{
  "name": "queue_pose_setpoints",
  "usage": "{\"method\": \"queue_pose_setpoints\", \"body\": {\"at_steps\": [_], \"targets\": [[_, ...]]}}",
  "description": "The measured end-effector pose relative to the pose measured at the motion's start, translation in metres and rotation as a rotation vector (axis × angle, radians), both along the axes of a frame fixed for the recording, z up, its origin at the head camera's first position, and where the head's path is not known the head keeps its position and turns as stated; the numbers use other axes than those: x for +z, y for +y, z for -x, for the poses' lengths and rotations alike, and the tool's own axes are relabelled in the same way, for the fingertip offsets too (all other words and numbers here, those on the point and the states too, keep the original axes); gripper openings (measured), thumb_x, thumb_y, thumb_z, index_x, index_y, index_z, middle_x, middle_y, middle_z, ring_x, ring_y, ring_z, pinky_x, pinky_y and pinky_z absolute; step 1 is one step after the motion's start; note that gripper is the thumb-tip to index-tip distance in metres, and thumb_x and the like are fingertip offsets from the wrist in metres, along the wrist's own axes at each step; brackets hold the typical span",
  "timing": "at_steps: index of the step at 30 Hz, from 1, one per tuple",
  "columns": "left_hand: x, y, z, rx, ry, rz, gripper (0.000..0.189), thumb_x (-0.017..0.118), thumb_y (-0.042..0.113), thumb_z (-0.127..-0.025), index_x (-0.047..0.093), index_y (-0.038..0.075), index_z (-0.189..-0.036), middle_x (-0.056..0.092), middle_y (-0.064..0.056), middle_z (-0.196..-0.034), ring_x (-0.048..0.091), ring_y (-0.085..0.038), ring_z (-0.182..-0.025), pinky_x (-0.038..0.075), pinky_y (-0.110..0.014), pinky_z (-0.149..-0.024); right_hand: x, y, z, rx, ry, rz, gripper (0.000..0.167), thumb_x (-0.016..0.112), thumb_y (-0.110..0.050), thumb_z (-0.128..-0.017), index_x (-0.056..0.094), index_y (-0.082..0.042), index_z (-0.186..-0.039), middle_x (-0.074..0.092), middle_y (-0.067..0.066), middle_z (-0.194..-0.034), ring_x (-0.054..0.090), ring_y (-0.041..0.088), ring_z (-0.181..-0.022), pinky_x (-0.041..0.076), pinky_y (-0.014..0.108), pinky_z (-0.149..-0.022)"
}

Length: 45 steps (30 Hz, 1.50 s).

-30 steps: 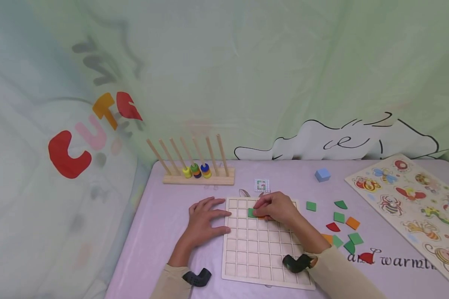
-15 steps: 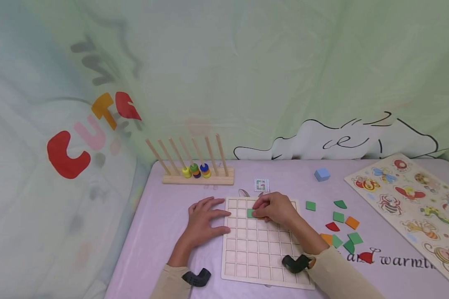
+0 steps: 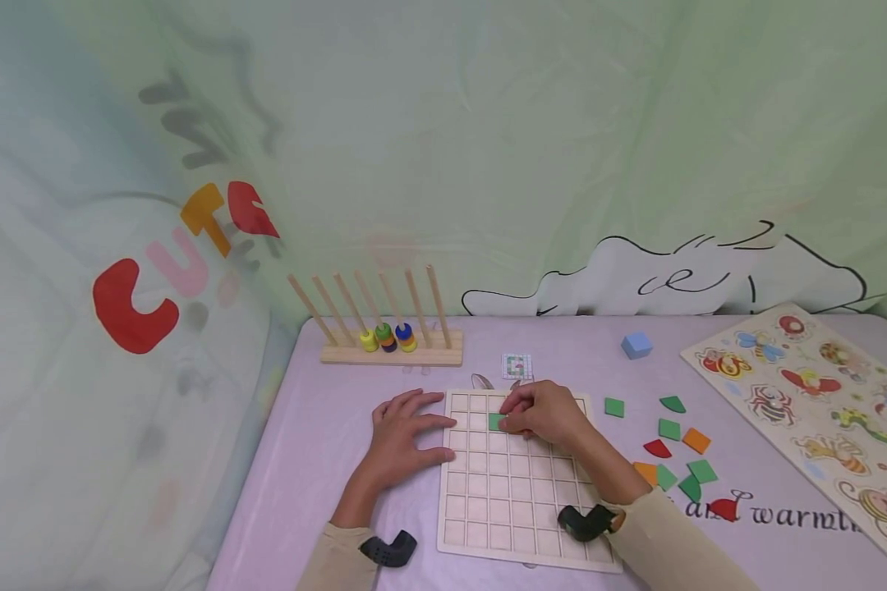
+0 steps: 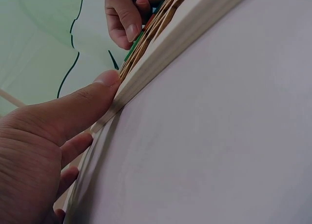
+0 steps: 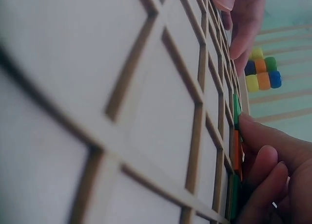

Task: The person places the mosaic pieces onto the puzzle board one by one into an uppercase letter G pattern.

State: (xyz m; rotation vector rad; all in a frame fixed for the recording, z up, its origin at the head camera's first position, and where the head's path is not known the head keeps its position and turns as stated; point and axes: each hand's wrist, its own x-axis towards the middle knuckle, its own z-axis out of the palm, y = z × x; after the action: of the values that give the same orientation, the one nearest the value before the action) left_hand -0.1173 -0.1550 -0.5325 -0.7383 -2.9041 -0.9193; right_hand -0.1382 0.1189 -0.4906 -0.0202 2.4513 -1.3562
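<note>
The wooden grid board (image 3: 498,510) lies flat on the table. My left hand (image 3: 402,439) rests at its left edge with fingers spread; in the left wrist view the thumb (image 4: 108,79) touches the rim. Over the upper rows, my right hand (image 3: 550,413) has curled fingers and pinches at a row of tiles. A green square tile (image 3: 495,422) shows left of its thumb. In the right wrist view, an orange tile (image 5: 237,151) sits between thumb and fingers, with another green tile (image 5: 235,197) beyond it. The hand partly hides these tiles.
Loose green, orange and red tiles (image 3: 669,429) lie right of the board. A pattern card (image 3: 517,366) lies behind it. A peg rack (image 3: 392,356) with coloured rings, a blue cube (image 3: 636,345) and an insect puzzle board (image 3: 791,419) also stand or lie around.
My right thumb has shifted very slightly over the tiles, and less orange shows beneath it. The left hand keeps its place at the board's edge.
</note>
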Motion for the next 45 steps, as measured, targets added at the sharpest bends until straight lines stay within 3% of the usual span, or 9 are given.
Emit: {"method": "queue_pose_setpoints", "body": {"at_steps": [7,11,18,24,31,38,45], "targets": [[-0.002,0.0,0.0,0.008,-0.002,0.011,0.044,0.08,0.053,-0.081,0.076,0.031,-0.119,0.054,0.004,-0.152,0.036,-0.029,-0.149,0.022,-0.065,-0.111,0.008,0.011,-0.001,0.041,-0.042,0.074,0.024,0.084,-0.018,-0.083,0.075,-0.007,-0.102,0.064,0.002,-0.081,0.059,0.016,-0.07,0.05,0.027,-0.061],[-0.002,0.0,0.0,0.003,0.007,0.005,0.044,0.081,0.053,-0.081,0.076,0.031,-0.119,0.056,0.005,-0.15,0.037,-0.029,-0.148,0.022,-0.065,-0.111,0.017,0.027,-0.001,0.024,-0.068,0.115,0.029,0.08,-0.022,-0.088,0.072,-0.007,-0.112,0.062,0.006,-0.089,0.06,0.02,-0.077,0.051,0.029,-0.063],[-0.005,-0.003,0.001,-0.038,0.035,-0.044,0.034,0.08,0.041,-0.085,0.078,0.024,-0.115,0.065,0.009,-0.14,0.05,-0.022,-0.142,0.027,-0.06,-0.117,0.036,0.068,-0.004,-0.037,-0.062,0.061,0.037,0.076,-0.031,-0.092,0.069,-0.009,-0.121,0.061,0.008,-0.094,0.058,0.025,-0.083,0.051,0.031,-0.067],[-0.006,-0.005,0.003,-0.048,-0.006,-0.117,0.035,0.08,0.036,-0.087,0.078,0.019,-0.117,0.068,0.009,-0.137,0.053,-0.022,-0.141,0.024,-0.062,-0.121,0.041,0.108,-0.017,-0.075,-0.062,0.011,0.05,0.076,-0.038,-0.092,0.065,-0.008,-0.13,0.061,0.009,-0.1,0.055,0.024,-0.079,0.049,0.03,-0.063],[-0.005,-0.005,0.003,-0.043,-0.018,-0.116,0.036,0.08,0.037,-0.087,0.077,0.02,-0.118,0.067,0.01,-0.138,0.051,-0.021,-0.142,0.022,-0.061,-0.122,0.039,0.152,-0.036,-0.103,-0.113,-0.05,0.055,0.071,-0.044,-0.094,0.061,-0.007,-0.134,0.063,0.009,-0.105,0.056,0.023,-0.086,0.048,0.03,-0.064],[-0.005,-0.005,0.003,-0.038,-0.011,-0.119,0.034,0.082,0.035,-0.085,0.078,0.021,-0.116,0.068,0.009,-0.136,0.053,-0.023,-0.141,0.023,-0.061,-0.121,0.029,0.179,-0.048,-0.118,-0.155,-0.084,0.057,0.068,-0.045,-0.097,0.06,-0.006,-0.137,0.069,0.006,-0.102,0.058,0.02,-0.084,0.047,0.029,-0.067],[-0.005,-0.004,0.004,-0.029,-0.038,-0.118,0.034,0.081,0.036,-0.086,0.077,0.022,-0.117,0.067,0.011,-0.137,0.051,-0.021,-0.142,0.022,-0.059,-0.122,0.016,0.203,-0.053,-0.093,-0.172,-0.166,0.065,0.071,-0.053,-0.092,0.061,-0.007,-0.136,0.066,0.008,-0.117,0.057,0.015,-0.096,0.051,0.025,-0.07]]}}
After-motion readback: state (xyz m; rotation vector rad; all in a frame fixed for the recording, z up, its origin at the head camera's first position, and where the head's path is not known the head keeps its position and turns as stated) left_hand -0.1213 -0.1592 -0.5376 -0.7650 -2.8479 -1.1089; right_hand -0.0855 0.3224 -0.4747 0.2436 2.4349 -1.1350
